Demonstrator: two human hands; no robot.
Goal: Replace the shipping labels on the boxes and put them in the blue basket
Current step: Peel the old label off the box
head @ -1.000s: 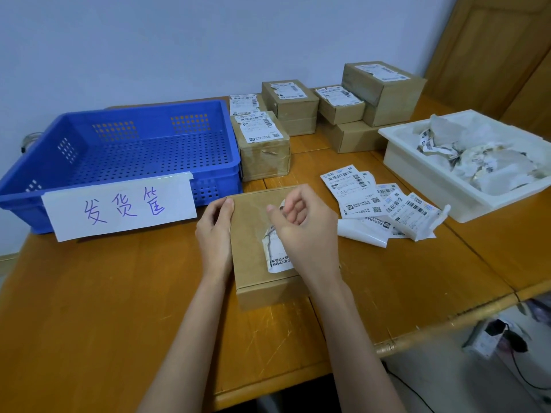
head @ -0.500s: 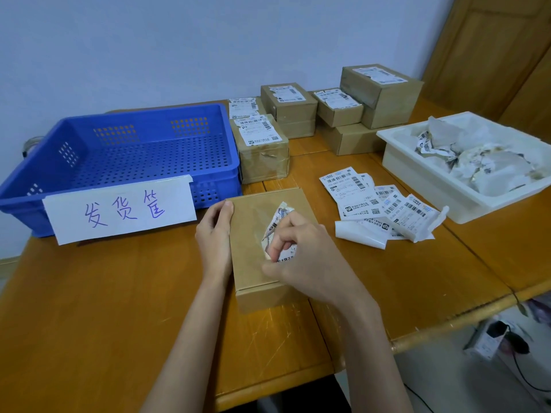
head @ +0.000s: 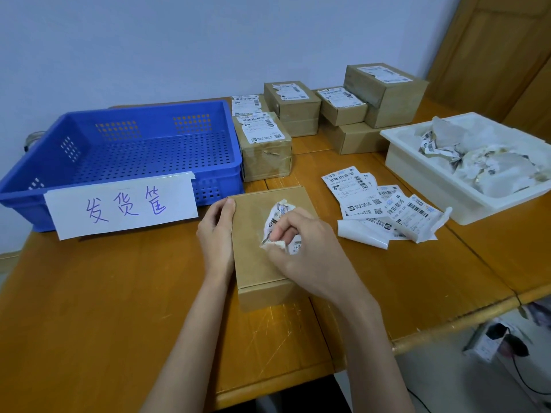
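On the wooden table we see a brown box near the front edge, left hand flat along its left side, right hand pinching the crumpled old label, blue basket behind, new labels beside.

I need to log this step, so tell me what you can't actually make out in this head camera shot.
- Old label on the box: how much is still stuck, hidden under the right hand.
- Right hand fingertips: curled under, covered by crumpled paper.
- Print on the new labels: too small to read.
- White bin: its contents are crumpled paper, text unreadable; its right side is cut off by the frame edge.
- Left hand: the palm side is hidden against the box edge.
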